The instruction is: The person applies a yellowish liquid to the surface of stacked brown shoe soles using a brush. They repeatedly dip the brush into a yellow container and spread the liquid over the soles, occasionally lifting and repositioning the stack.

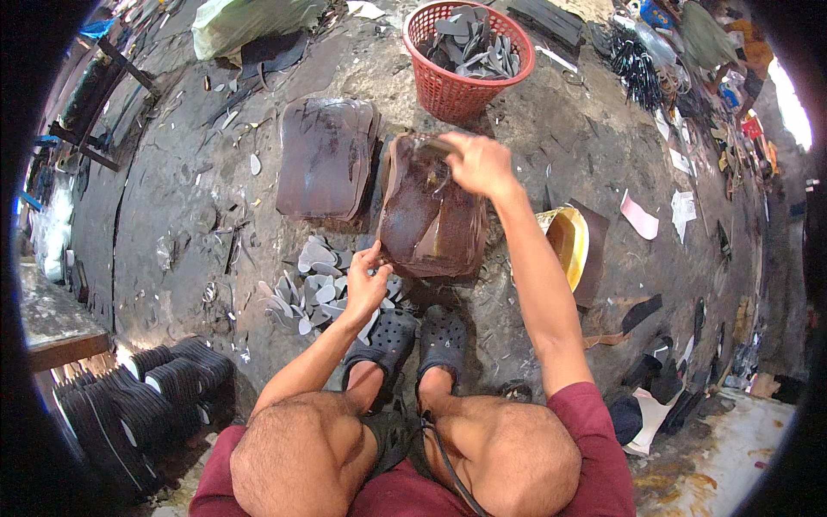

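Note:
In front of my feet lies a stack of dark brown sheets (431,220), its top glossy and streaked as if wet. My right hand (484,164) is closed round a brush-like tool (438,145) at the stack's far edge; motion blurs its exact kind. At the near left corner, my left hand (369,280) pinches the edge of the brown sheet on top. A second stack of brown sheets (323,159) sits just to the left. Right of the stacks, a container with a yellow inside (564,241) lies tilted.
Grey cut pieces (323,284) are heaped left of my shoes (385,336). A red basket (461,93) of similar pieces stands beyond the stacks. Black sole-shaped pieces (177,379) stand in rows at lower left, near a bench (65,332). Scraps litter the floor on the right.

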### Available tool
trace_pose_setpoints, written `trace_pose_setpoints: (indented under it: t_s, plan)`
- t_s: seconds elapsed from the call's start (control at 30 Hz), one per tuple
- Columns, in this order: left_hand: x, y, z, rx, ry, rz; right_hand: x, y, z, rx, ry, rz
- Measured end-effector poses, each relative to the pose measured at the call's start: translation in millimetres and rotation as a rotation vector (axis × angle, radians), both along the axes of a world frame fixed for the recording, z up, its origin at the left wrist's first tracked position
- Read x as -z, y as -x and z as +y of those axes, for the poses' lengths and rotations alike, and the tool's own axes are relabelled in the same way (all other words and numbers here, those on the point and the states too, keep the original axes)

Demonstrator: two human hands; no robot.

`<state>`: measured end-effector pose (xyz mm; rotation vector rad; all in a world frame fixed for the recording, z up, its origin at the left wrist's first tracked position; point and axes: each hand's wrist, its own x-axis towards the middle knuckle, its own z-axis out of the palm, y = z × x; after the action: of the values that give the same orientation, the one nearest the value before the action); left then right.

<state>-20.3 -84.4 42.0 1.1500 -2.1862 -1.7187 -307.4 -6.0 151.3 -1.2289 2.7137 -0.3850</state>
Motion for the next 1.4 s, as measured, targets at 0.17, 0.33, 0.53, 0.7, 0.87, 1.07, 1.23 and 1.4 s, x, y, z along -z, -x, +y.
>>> trace_pose_setpoints:
  t_s: [0.17,0.33,0.53,0.7,0.87,1.07,1.23,1.4]
  plan:
    - [7,0,-6,-0.022,-0.134,0.052,40,-1,14,-0.108,-0.056,-0.103]
    - [1,-3,-12,-0.041,-0.168,0.073,32,-90,54,-0.259,0.081,-0.061]
    - [-4,0,-10,-0.097,-0.220,0.108,45,-164,95,-0.321,0.119,0.145]
    - [12,-4,-15,-0.097,-0.289,0.150,55,-183,110,-0.382,0.100,0.215]
    - [-11,-1,-12,-0.166,-0.357,0.112,25,-182,115,-0.092,0.345,-0.375]
    - [-30,29,-2,-0.323,-0.689,0.321,-32,-115,130,0.369,0.970,-0.285]
    - [-64,65,11,-0.408,-0.734,0.153,-29,-116,116,0.423,1.104,-0.300]
    - [-37,83,-40,-0.152,-0.362,0.446,-20,-122,118,0.463,1.047,-0.331]
